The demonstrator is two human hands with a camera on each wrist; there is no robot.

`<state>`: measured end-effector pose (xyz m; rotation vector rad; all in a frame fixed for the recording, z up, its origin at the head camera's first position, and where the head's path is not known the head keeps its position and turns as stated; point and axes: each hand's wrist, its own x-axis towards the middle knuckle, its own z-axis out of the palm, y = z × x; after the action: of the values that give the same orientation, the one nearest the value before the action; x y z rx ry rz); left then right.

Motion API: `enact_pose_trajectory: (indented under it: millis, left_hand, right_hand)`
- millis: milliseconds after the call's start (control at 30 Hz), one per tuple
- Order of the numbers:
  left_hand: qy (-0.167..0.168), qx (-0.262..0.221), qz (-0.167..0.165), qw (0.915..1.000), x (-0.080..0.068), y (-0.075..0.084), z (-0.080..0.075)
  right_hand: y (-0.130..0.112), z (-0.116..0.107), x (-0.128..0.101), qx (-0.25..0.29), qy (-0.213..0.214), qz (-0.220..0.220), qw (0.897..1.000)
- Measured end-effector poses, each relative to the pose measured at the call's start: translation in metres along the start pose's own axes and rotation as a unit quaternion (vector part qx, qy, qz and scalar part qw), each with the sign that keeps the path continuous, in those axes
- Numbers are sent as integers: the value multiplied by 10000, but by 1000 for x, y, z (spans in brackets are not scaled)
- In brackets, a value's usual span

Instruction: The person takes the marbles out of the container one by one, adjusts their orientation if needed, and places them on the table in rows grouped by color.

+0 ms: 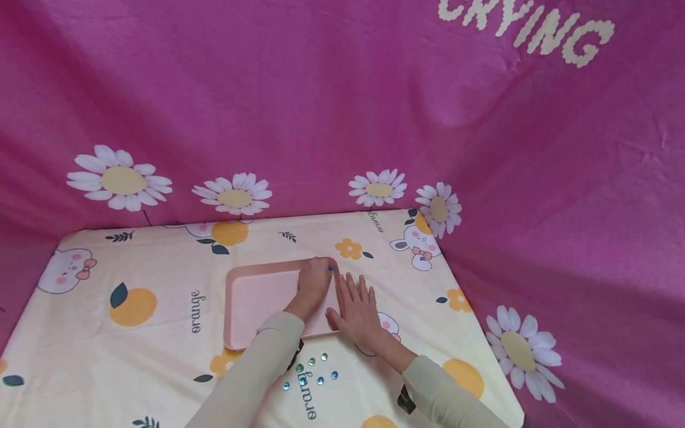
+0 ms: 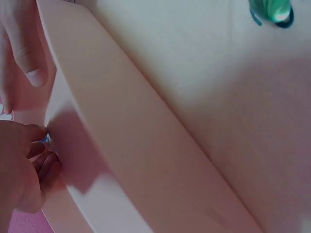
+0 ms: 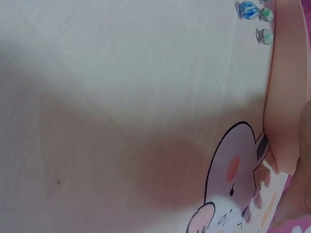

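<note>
A shallow pink tray [image 1: 262,303] lies on the patterned cloth. My left hand [image 1: 314,279] reaches into its far right corner, and the thumb and fingers pinch a small blue marble [image 2: 44,139], mostly covered by the fingertips. Against the tray's right rim rests my right hand [image 1: 358,312], fingers extended and thumb over the edge; only a blurred part of this hand [image 3: 303,160] enters the right wrist view. Several glass marbles [image 1: 320,381], green and blue, lie on the cloth just in front of the tray.
Beneath everything is a table covered by a cream cloth [image 1: 171,368] printed with oranges, flowers and rabbits. A magenta curtain [image 1: 321,119] with daisies hangs behind and along the right side of the table.
</note>
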<state>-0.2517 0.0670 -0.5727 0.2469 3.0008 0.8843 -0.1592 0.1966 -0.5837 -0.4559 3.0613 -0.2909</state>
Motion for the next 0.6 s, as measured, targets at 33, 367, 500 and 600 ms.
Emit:
enact_pose_trajectory:
  millis: [33, 367, 500, 600]
  left_hand:
    - [-5, 85, 3, 10000, 0, -1, 1]
    - [45, -513, -409, 9978, -7, -10, -2]
    - [287, -1395, -553, 9883, -13, -17, -11]
    - [401, -1954, -370, 9792, -21, -24, -19]
  right_hand:
    - [-1, 0, 0, 16, -18, 8, 10000]
    - [-3, 0, -3, 153, -54, 14, 9999]
    - [-2, -1, -2, 176, -2, 11, 9998]
    - [-2, 0, 0, 208, -23, -6, 9998]
